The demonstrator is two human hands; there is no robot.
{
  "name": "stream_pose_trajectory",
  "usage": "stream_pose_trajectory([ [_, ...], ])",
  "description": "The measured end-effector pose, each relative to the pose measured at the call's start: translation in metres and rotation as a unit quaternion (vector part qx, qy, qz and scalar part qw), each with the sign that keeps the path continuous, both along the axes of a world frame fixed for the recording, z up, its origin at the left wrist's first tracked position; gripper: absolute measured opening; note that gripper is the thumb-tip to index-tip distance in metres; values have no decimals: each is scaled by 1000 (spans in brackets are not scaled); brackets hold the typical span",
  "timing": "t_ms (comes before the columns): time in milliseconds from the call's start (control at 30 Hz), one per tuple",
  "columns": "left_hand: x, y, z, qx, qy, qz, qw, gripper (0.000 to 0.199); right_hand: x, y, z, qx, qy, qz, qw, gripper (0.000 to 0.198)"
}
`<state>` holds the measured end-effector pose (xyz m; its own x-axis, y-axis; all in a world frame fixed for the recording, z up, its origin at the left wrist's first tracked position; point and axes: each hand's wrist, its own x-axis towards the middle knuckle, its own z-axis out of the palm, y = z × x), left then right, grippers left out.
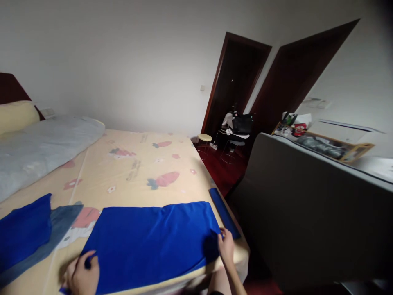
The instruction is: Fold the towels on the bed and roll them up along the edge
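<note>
A bright blue cloth (150, 241) is spread flat near the front edge of the bed, with a few soft creases in its upper right part. At its lower left corner my left hand (82, 273) is closed, thumb and fingers pinching the fabric edge. My right hand (226, 245) grips the cloth's right edge between thumb and fingers, and the fabric lifts slightly there. Just beyond that hand, a dark blue roll (224, 213) lies along the bed's right edge. Another blue cloth (26, 231) rests at far left, partly over a grey-blue cloth (63, 223).
The bed has a cream sheet (123, 188) with strawberry prints. A grey quilt (46, 147) and yellow pillow (18, 116) lie at its left. On the right stands a dark panel (301, 205) with items behind it. A round stool (204, 138) and a loaded chair stand near the doors.
</note>
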<state>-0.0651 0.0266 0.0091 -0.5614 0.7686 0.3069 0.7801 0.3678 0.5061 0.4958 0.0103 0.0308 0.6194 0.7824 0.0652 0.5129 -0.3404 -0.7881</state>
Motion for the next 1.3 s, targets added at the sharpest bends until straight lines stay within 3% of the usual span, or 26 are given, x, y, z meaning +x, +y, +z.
stream_pose_trajectory([
  [33,9,21,12,-6,2,-33,999,47,-2,17,2,-4,-30,42,999,45],
  [133,29,85,36,-116,1,-119,986,51,-9,66,3,-40,-89,118,988,49],
  [267,38,140,30,-174,-1,-134,976,60,-18,111,-4,-135,-147,150,968,57],
  [500,17,153,0,-235,65,-122,962,74,-19,137,-11,-236,-235,172,927,62],
  [700,10,167,-3,-214,80,-76,971,69,-19,153,1,-266,-278,153,910,58],
  [767,33,165,1,-197,96,-65,973,64,-41,155,5,-255,-292,136,911,58],
  [833,75,158,6,-160,144,-111,970,62,-81,153,4,-200,-302,179,915,56],
  [900,128,147,9,-127,193,-261,937,60,-133,148,-1,-96,-290,310,901,53],
  [967,172,139,10,-146,185,-389,891,57,-178,142,-10,-17,-254,422,870,52],
  [1033,192,137,10,-174,168,-436,867,57,-197,140,-15,8,-231,462,856,52],
  [1133,160,146,7,-203,168,-357,896,58,-161,146,-13,-42,-246,399,882,54],
  [1233,85,158,-1,-212,169,-188,944,61,-84,152,-5,-121,-285,244,919,54],
  [1300,41,164,-10,-195,142,-115,964,65,-41,152,-3,-142,-293,198,925,59],
])
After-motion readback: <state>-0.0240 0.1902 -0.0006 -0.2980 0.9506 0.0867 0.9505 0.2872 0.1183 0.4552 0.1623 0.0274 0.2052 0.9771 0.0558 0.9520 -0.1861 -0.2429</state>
